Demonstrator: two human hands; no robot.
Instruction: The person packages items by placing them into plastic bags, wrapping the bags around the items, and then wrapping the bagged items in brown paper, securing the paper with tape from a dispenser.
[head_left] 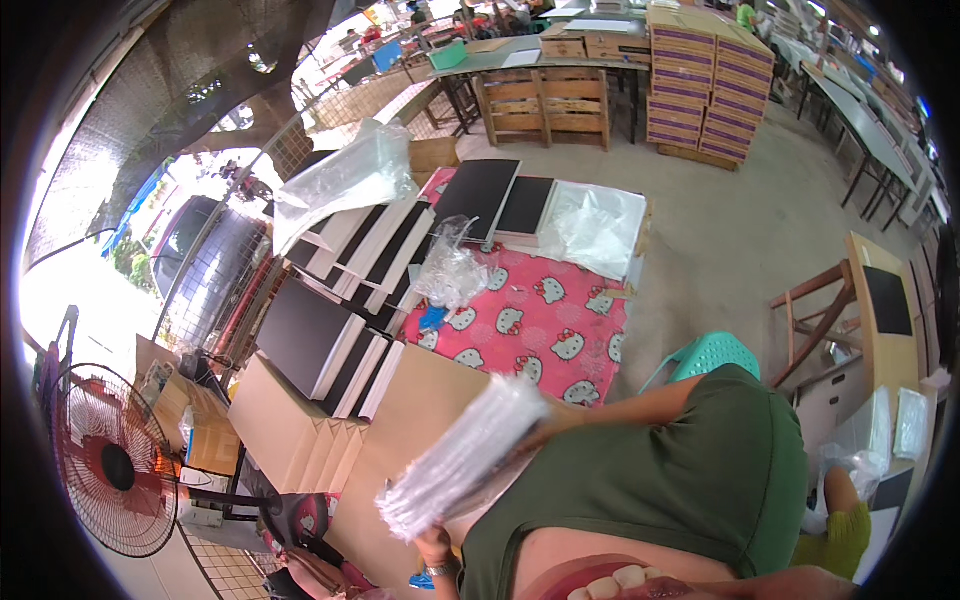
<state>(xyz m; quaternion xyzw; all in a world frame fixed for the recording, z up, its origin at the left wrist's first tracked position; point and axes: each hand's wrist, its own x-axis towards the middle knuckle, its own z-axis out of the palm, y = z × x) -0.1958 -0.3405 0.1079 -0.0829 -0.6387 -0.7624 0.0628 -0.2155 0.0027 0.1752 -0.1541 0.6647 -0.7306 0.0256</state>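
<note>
1. A stack of clear bags (465, 455) sits low in the middle of the view, slanting from lower left up to the right. It is carried clear of the surfaces below it, probably so that the sheets stay together.
2. The left hand (432, 545) is closed on the stack's near, lower end, wrist up, with a bracelet showing. The right hand is hidden behind the stack's far end at the end of a bare forearm, so its grip cannot be told.
3. Under the stack lie brown boards (300, 430), with black-faced boards (310, 335) fanned beyond them to the left, edges overlapping like steps.
4. Farther off is a pink patterned cloth (545, 325), with a crumpled bag (450, 265) on its left edge and flat plastic (590, 225) at its far right.
5. A wire fence (225, 270) closes off the left side, and a red fan (115, 460) stands near left.
6. To the right there is open concrete floor (720, 230), then a green chair (710, 355). Stacked cartons (705, 85) stand far away.
</note>
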